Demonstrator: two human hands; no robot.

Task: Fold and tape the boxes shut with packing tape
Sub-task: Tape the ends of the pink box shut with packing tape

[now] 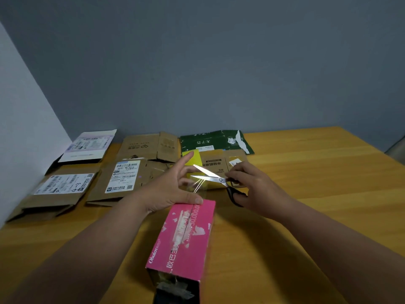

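Observation:
A pink box [186, 238] lies lengthwise in the middle of the table, its top flaps closed along a centre seam under shiny clear tape. My left hand [168, 189] is at the box's far end, thumb on the top edge, holding a strip of clear packing tape [197, 186] stretched past the box. My right hand [256, 189] grips black-handled scissors [210, 175]. Their blades are spread open around the tape strip just beyond the box. The box's near end shows crumpled tape.
Several flattened cardboard boxes lie at the back of the wooden table [306, 194]: two brown ones with labels [63, 189] [125, 178], a plain brown one [151, 145], a white one [87, 145], a green one [210, 142] and a brown-and-yellow one [219, 165]. Walls stand behind and left.

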